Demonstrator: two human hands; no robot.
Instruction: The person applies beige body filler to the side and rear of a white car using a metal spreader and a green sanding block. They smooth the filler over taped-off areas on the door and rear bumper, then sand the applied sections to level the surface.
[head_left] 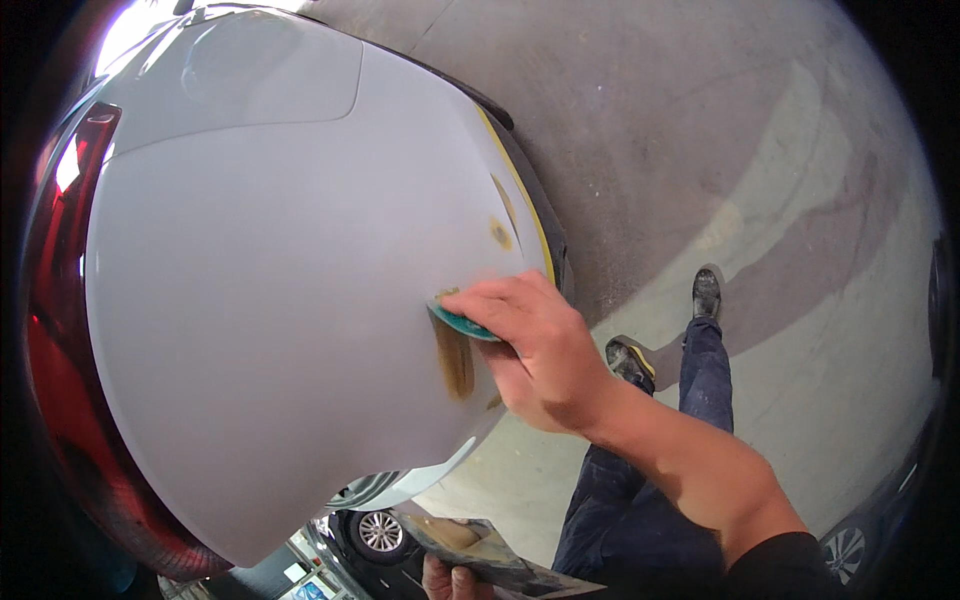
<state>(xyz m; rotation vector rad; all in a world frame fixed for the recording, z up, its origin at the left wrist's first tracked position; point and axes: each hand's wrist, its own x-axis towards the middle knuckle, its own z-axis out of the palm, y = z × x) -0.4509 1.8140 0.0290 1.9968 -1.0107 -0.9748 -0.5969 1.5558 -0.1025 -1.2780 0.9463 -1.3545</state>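
My right hand (pixel 525 345) presses a teal spreader (pixel 462 322) against a white car body panel (pixel 260 300). Its fingers are closed round the spreader, which bends slightly under them. Just below the spreader's edge lies a brownish-yellow filler patch (pixel 456 365). A smaller filler spot (pixel 500 234) shows further along the panel. At the lower edge my left hand (pixel 452 582) grips a flat mixing board (pixel 480 550) smeared with tan and grey filler. Only a few of its fingers show.
A red tail light (pixel 60 330) runs along the panel's left side. Yellow masking tape (pixel 530 215) borders the dark trim (pixel 548 200) at right. My shoes (pixel 706 292) stand on the concrete floor (pixel 640 130). Another car's wheel (pixel 380 532) appears beyond the panel, below.
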